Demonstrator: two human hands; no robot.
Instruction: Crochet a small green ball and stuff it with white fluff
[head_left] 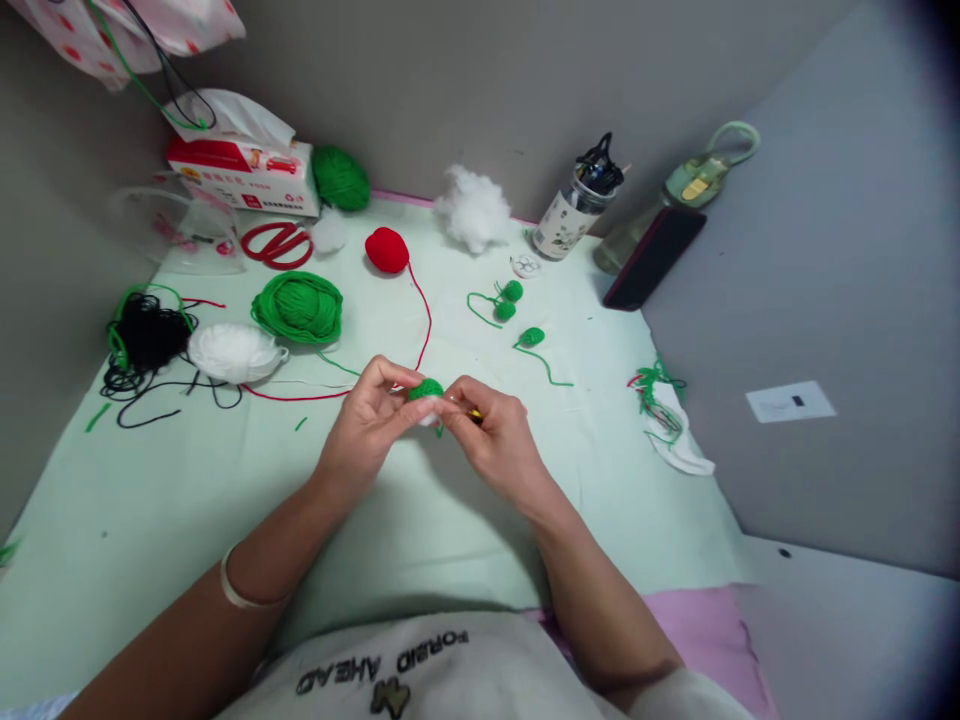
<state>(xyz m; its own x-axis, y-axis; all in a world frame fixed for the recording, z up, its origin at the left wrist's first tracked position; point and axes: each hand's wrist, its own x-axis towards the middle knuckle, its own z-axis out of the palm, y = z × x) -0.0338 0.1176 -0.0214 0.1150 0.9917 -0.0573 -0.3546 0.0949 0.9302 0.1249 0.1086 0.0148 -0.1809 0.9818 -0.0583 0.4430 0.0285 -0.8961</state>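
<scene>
My left hand and my right hand meet over the middle of a pale green cloth. Both pinch a small green crocheted piece with white stuffing showing under it. My right hand also grips a thin tool with a yellow handle, mostly hidden by the fingers. A green strand hangs from the piece. A red yarn strand runs from a red ball to just behind my hands.
Green yarn skein, white yarn and black yarn lie left. Red scissors, tissue box, another green ball, white stuffing, jar, phone, small green pieces and yarn scraps sit behind and right.
</scene>
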